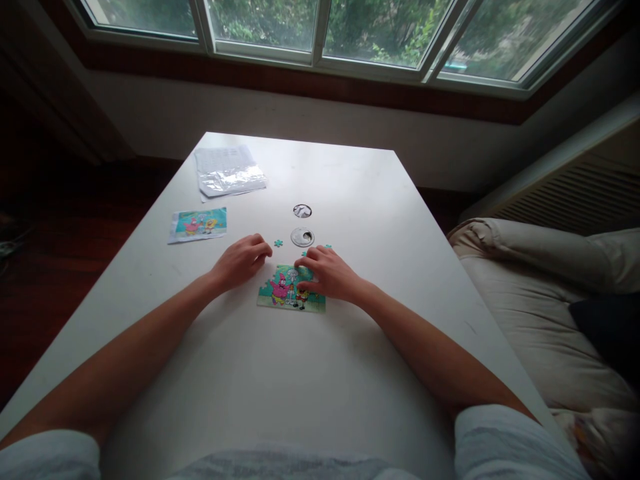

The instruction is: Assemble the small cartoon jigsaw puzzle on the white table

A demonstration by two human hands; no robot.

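A small jigsaw puzzle (280,300) with cartoon figures on a teal ground lies partly assembled on the white table, its upper left edge uneven. Over its right side is my right hand (330,272), thumb and fingers apart, the fingertips touching the puzzle and covering part of it. To the upper left of the puzzle my left hand (243,260) rests on the table, fingers loosely bent, and no object shows in it. A loose teal puzzle piece (279,243) lies just beyond its fingertips. Bits of other teal pieces (328,247) show behind my right hand.
On the left of the table (300,387) lies a picture card (200,225) with the same cartoon figures. Behind it is a clear plastic packet with papers (230,172). Two round inserts (303,237) sit in the tabletop beyond my hands. A beige sofa (530,313) stands at right.
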